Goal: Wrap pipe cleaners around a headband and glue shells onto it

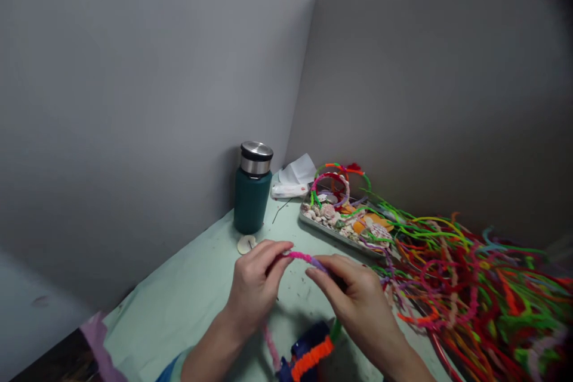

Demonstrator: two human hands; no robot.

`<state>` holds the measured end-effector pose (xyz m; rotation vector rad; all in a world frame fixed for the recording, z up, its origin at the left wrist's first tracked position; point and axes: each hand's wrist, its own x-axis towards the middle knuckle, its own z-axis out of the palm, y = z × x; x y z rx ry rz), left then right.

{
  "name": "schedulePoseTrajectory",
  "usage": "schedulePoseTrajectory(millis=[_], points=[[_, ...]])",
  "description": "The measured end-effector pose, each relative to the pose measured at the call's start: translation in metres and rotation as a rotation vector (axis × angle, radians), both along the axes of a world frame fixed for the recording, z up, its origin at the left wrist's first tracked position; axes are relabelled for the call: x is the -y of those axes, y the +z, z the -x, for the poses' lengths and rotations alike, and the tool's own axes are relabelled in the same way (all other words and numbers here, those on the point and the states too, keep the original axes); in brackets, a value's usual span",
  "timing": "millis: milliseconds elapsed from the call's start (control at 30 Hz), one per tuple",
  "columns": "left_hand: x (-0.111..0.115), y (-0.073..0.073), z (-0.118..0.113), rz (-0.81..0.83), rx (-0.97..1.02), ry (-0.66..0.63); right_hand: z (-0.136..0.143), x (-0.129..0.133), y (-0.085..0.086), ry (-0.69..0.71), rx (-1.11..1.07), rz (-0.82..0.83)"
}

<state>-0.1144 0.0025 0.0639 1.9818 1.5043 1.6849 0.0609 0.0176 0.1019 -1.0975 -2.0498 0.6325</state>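
Between my two hands stretches a fuzzy pipe cleaner strand, bright pink on the left and purple towards the right. My left hand is closed, pinching the pink end between thumb and fingertips. On the purple part, my right hand is closed too, its thumb and forefinger around the strand. Below the hands a dark blue object carries an orange fuzzy wrap; its kind is unclear. A pink fuzzy length and a green one run beside it; whether they join the held strand is hidden.
A teal bottle with a metal lid stands by the left partition. A metal tray holds shells and fuzzy rings. Many coloured pipe cleaners are heaped at right. White paper and a pale disc lie on the pale green table cover.
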Motion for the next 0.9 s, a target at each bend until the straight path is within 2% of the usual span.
schedulePoseTrajectory(millis=[100, 167, 233, 367, 433, 500, 567, 733, 800, 900], points=[[-0.003, -0.002, 0.004, 0.106, 0.129, 0.04, -0.002, 0.002, 0.003, 0.035, 0.01, 0.128], [-0.004, -0.002, 0.006, 0.114, 0.171, 0.038, -0.004, 0.002, 0.004, 0.026, -0.009, 0.2], [-0.003, 0.0, 0.007, 0.063, 0.136, 0.049, -0.007, 0.002, 0.003, -0.029, -0.072, 0.232], [0.004, 0.006, -0.001, -0.078, 0.087, 0.152, -0.009, 0.004, -0.002, -0.131, -0.175, 0.213], [0.008, 0.008, -0.009, -0.07, 0.09, 0.057, -0.008, 0.007, -0.009, -0.142, -0.173, 0.166], [0.011, 0.011, -0.02, 0.046, 0.122, -0.119, -0.003, 0.012, -0.017, -0.134, -0.16, 0.089], [0.012, 0.013, -0.029, 0.19, 0.231, -0.216, 0.003, 0.017, -0.026, -0.113, -0.129, -0.006], [0.008, 0.009, -0.036, 0.509, 0.551, -0.328, 0.011, 0.031, -0.038, -0.009, 0.024, -0.196], [0.005, 0.007, -0.032, 0.534, 0.645, -0.346, 0.005, 0.039, -0.047, -0.008, 0.127, -0.234], [0.002, 0.005, -0.026, 0.517, 0.708, -0.344, -0.01, 0.058, -0.072, -0.084, 0.327, -0.242]])
